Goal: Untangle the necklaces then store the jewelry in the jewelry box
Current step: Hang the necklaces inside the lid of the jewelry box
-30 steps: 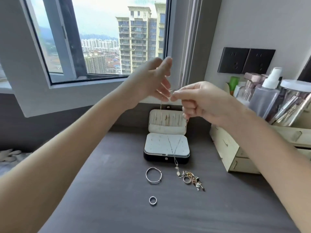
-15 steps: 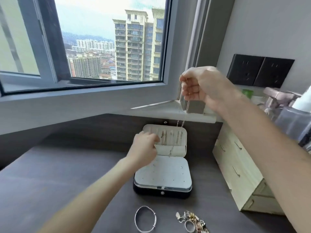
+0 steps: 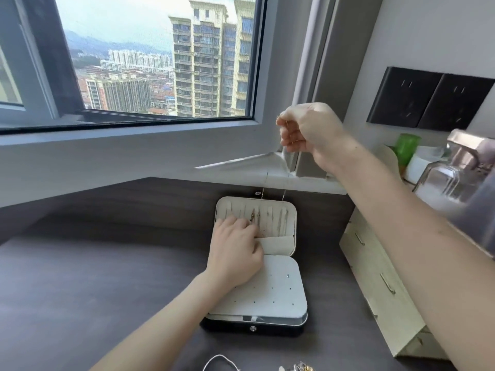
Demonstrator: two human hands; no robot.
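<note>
Left hand (image 3: 235, 250) lowered to jewelry box (image 3: 278, 295), right hand (image 3: 310, 129) pinching necklace (image 3: 264, 188)

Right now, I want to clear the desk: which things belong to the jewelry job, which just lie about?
Job: jewelry box, necklace pinched in right hand, left hand on the lid, bangle, jewelry pile.
Lying about: drawer organizer, green bottle, glass bottle.

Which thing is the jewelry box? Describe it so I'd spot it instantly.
Below the window lies a dark desk. On it, left of the pale drawer unit, sits the jewelry box, open, the left hand resting on its raised lid and a necklace hanging to it from the right hand. Unlike that unit, it is black outside with pale padded lining.
</note>
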